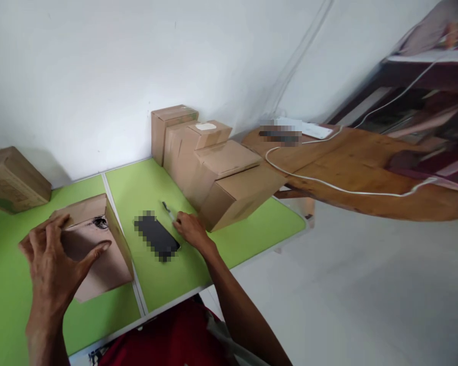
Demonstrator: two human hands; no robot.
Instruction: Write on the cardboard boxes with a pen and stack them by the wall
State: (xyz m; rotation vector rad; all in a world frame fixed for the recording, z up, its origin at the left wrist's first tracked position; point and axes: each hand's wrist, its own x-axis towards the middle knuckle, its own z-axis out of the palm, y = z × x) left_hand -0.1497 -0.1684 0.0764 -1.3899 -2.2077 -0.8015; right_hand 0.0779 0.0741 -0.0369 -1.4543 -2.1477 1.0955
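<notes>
Left hand (55, 259) spread in an open grip; right hand (191, 230) curled, forearm extended.

A bright lime-green surface (252, 234) with a white seam and white edging. Plain tan-brown cardboard box (95, 244) under the left hand (55, 264). A row of matching tan boxes (213, 168) stands at the far right, one bearing a white label. A far-left brown box (11, 180) shows green print. A black flat object (156, 237) lies near the right hand (191, 229). White cable (328, 185) crosses a honey-brown wooden board (366, 162). White wall (99, 66); red clothing (168, 340) nearest.
</notes>
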